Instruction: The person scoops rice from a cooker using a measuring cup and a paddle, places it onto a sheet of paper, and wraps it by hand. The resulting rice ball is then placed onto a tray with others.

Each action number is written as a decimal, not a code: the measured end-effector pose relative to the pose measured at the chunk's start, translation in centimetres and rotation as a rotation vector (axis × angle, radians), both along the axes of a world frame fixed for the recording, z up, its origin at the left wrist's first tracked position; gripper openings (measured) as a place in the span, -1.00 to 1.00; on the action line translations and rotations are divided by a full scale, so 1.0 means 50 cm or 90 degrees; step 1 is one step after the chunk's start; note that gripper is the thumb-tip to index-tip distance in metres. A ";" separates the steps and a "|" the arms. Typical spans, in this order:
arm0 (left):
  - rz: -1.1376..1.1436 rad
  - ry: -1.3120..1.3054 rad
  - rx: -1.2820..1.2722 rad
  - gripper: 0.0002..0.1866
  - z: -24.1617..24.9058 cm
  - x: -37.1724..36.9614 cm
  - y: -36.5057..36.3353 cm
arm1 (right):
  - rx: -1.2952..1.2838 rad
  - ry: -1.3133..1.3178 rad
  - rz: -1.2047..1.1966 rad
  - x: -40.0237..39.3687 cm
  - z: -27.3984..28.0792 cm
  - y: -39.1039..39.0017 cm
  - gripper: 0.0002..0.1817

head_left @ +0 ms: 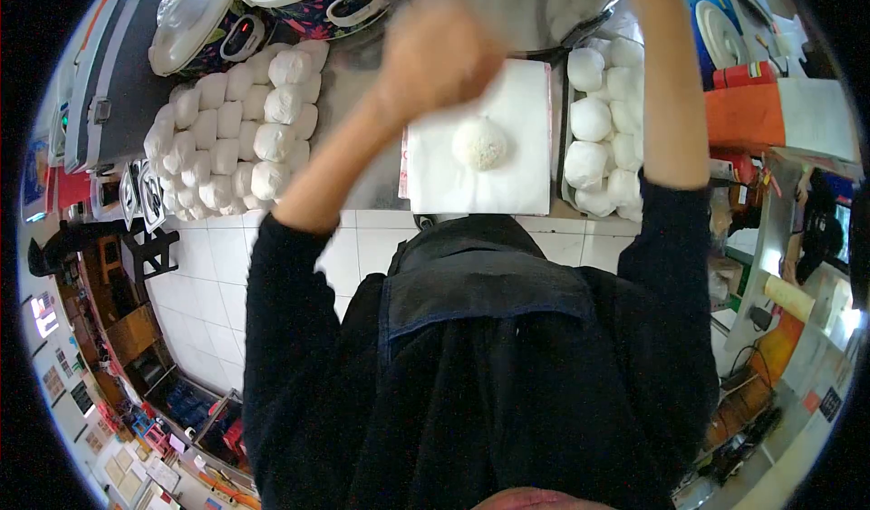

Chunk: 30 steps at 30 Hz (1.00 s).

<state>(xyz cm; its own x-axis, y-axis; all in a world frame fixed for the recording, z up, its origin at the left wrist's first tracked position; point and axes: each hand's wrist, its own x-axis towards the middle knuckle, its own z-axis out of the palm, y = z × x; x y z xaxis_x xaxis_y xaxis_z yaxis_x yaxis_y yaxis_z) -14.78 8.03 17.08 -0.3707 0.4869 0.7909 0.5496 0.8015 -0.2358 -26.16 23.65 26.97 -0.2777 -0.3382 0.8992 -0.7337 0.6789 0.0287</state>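
A round white mound with a grainy surface, like rice (pixel 480 144), rests on a stack of white paper sheets (pixel 521 188) on the metal counter. Just above and left of the mound is my left hand (pixel 441 57), smeared by motion. It looks bunched, but I cannot make out its fingers or anything in them. My right forearm (pixel 672 84) reaches up past the top edge, so the fingers of that hand are out of view. Rows of white wrapped bundles (pixel 217 128) lie left of the paper, and more white bundles (pixel 594 120) sit in a tray on the right.
Two floral-patterned electric cookers (pixel 313 3) with lit displays stand at the back left. A shiny metal surface (pixel 535 7) lies behind the paper. On the far right are a red-and-white box (pixel 770 116) and a blue container (pixel 711 25). A black stool (pixel 149 252) stands on the tiled floor.
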 end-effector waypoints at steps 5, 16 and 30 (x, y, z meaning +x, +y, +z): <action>-0.245 -0.623 0.077 -0.58 -0.335 0.234 0.001 | 0.065 -0.462 0.211 0.259 -0.347 0.075 -0.81; -0.233 -0.898 0.108 -0.82 -0.368 0.224 -0.016 | 0.201 -0.749 0.244 0.432 -0.581 0.172 -0.82; -0.061 -1.040 0.189 -0.78 -0.377 0.194 -0.015 | 0.087 -1.169 0.262 0.343 -0.580 0.168 -0.86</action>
<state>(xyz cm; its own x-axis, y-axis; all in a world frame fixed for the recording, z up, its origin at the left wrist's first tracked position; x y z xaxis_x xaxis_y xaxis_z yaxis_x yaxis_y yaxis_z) -5.07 7.26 -1.77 -0.8265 0.4687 -0.3117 0.0940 0.6609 0.7445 -9.03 32.05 -2.03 -0.6278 -0.6589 -0.4144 -0.0068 0.5370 -0.8435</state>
